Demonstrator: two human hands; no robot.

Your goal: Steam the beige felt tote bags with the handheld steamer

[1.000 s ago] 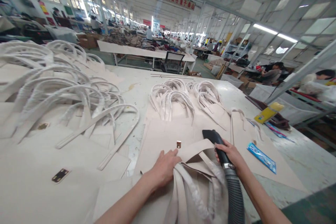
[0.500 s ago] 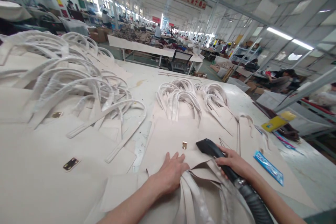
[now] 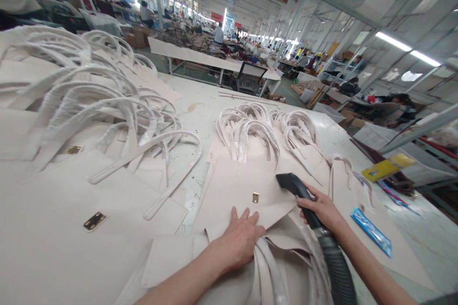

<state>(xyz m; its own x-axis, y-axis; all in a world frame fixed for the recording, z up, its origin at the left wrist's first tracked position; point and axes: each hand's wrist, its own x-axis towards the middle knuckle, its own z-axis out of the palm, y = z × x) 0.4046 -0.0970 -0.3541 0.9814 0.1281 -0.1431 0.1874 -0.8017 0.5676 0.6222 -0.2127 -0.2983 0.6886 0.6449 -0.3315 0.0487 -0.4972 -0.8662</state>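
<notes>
My right hand (image 3: 318,207) is wrapped round a black vacuum nozzle (image 3: 291,182) with a ribbed hose (image 3: 338,267) trailing from it toward me. The nozzle's flat tip is over the right side of a beige bag panel (image 3: 236,183), which bears a small gold metal clasp (image 3: 255,198). Fingers spread, my left hand (image 3: 241,236) lies flat on the near part of this panel, just below the clasp. Beige straps (image 3: 266,267) in clear plastic wrap hang from the folded material by my left hand.
Bag pieces with plastic-wrapped handles (image 3: 103,90) are heaped at left; more handles (image 3: 255,128) lie beyond the panel. A blue packet (image 3: 371,232) and a yellow packet (image 3: 388,167) are at right. A chair (image 3: 250,77) stands past the table (image 3: 200,105).
The nozzle in my right hand has moved slightly up and away from the clasp. The panel edge beneath it lies flatter. My left hand stays pressed on the panel; the view has shifted slightly.
</notes>
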